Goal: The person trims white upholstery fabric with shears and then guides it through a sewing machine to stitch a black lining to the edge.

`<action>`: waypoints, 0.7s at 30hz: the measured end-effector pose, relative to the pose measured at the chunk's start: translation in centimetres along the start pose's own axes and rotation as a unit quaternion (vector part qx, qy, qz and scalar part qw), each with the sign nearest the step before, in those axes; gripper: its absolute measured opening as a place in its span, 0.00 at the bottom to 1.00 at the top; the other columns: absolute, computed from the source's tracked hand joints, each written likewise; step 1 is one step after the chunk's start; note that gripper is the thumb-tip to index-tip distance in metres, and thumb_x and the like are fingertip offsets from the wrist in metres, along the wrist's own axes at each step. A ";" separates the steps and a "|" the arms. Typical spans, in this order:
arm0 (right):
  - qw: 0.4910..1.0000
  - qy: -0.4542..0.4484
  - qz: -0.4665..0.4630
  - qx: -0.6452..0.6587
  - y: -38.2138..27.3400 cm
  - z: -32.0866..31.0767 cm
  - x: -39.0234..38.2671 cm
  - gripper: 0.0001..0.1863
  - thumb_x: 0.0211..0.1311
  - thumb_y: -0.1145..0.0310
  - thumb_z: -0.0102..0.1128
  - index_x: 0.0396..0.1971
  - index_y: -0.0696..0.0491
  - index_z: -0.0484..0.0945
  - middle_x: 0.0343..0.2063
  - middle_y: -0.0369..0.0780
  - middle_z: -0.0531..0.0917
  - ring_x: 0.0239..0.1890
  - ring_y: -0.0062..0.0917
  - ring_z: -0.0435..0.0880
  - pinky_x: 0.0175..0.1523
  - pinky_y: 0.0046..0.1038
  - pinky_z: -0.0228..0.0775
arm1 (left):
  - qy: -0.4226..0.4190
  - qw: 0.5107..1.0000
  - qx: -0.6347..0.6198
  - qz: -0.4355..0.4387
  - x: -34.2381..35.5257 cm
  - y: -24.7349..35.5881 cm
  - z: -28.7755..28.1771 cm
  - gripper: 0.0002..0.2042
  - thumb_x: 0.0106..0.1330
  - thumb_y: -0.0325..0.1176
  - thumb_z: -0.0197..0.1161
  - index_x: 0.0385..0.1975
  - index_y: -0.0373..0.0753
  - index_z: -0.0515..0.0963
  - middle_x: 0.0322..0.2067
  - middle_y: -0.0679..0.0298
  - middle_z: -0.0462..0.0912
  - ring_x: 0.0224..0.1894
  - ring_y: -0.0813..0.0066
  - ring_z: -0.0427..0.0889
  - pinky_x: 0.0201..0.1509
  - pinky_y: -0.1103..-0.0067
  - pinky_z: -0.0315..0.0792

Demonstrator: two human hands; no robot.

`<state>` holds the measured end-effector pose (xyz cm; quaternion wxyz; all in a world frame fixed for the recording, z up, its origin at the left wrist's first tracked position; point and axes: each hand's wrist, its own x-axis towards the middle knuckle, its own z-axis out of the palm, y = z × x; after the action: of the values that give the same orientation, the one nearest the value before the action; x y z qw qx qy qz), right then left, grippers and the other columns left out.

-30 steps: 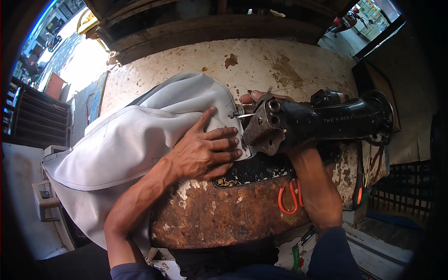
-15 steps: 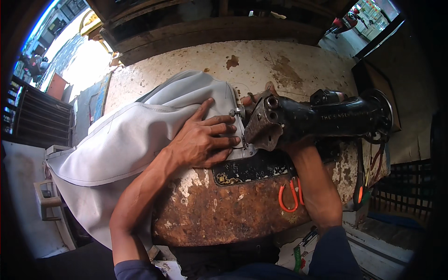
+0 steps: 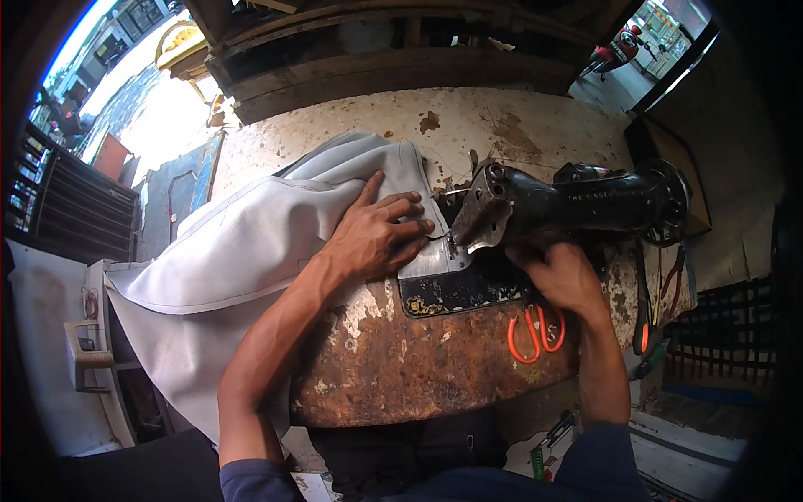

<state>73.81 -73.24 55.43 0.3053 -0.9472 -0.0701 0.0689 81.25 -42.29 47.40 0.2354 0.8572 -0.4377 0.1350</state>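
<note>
A large piece of light grey, leather-like fabric (image 3: pixel 226 251) with dark stitched seams drapes across the left of the table and over its near edge. My left hand (image 3: pixel 376 238) lies flat on it, fingers spread toward the needle area. The fabric's right edge reaches the head of a black sewing machine (image 3: pixel 585 203), beside the bare metal needle plate (image 3: pixel 435 258). My right hand (image 3: pixel 552 266) is on the near side of the machine's arm, bent at the wrist. Its fingertips are hidden under the arm, so what they touch does not show.
Orange-handled scissors (image 3: pixel 537 335) lie on the worn wooden table (image 3: pixel 376 376), just below my right hand. A tool with a black and orange handle (image 3: pixel 641 326) hangs at the table's right edge. A wooden structure (image 3: pixel 401 71) stands along the far side.
My right hand has drawn back toward me from behind the machine head. More of the needle plate shows beside the fabric. My left hand stays on the fabric, and the view has shifted slightly.
</note>
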 end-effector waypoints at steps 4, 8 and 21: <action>0.983 -0.025 0.041 -0.178 -0.5 0.4 -8.3 0.30 0.61 0.65 0.71 0.62 0.58 0.77 0.38 0.53 0.84 0.43 0.48 0.87 0.50 0.42 0.78 | 0.018 0.998 0.034 -0.044 -1.0 -0.7 -0.6 0.12 0.64 0.36 0.71 0.46 0.44 0.87 0.48 0.57 0.86 0.61 0.62 0.83 0.79 0.41 0.52; 0.987 -0.020 0.089 -0.129 -0.4 1.2 -10.8 0.35 0.58 0.66 0.72 0.65 0.60 0.73 0.43 0.54 0.84 0.43 0.46 0.88 0.50 0.41 0.79 | 0.021 0.996 0.060 -0.056 -2.5 -2.4 -1.6 0.10 0.65 0.34 0.69 0.45 0.42 0.86 0.51 0.52 0.86 0.54 0.57 0.87 0.78 0.41 0.53; 0.677 -0.144 0.172 0.701 -12.2 14.6 -4.3 0.37 0.74 0.32 0.48 0.58 0.54 0.68 0.27 0.34 0.75 0.27 0.21 0.78 0.34 0.29 0.79 | 0.141 0.984 0.078 -0.079 -8.8 -0.4 -4.4 0.07 0.64 0.29 0.71 0.39 0.37 0.83 0.44 0.57 0.87 0.49 0.61 0.88 0.75 0.43 0.61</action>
<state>65.96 -55.93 51.26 0.8484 -0.4297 0.1195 0.2851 76.34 -33.80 47.20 0.2372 0.8773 -0.3188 0.2691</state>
